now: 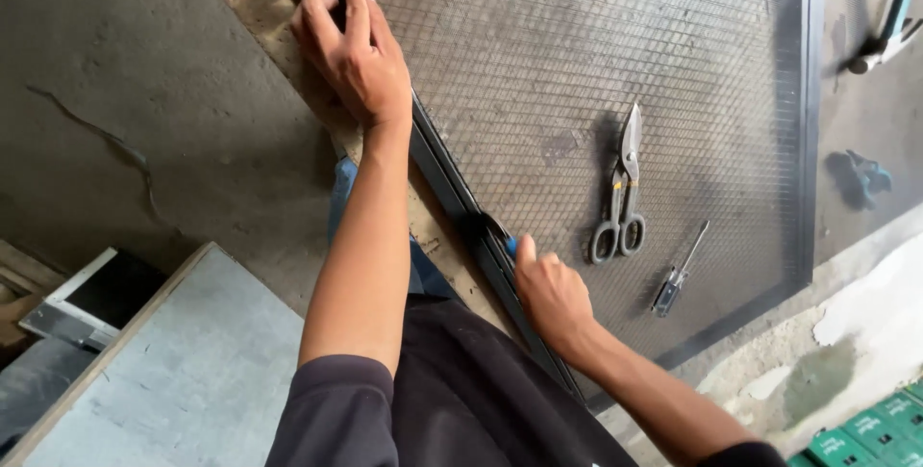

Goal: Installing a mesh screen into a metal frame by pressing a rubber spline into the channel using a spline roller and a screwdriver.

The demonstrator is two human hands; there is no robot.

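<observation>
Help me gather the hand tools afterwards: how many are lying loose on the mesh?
2: the snips lie mid-mesh, the small screwdriver just right of them. The right hand grips a third, blue-handled tool at the frame.

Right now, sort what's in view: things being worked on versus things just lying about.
In use:
left hand pressing the dark frame edge
right hand gripping a blue-handled tool
wire mesh screen

Lying about:
tin snips
small screwdriver
grey board
green boxes

The wire mesh [577, 53] is dull grey metal in a dark, smooth frame [452, 188]. The tin snips [623, 188] are bare steel; the concrete floor [144, 111] is rough and matt.
</observation>
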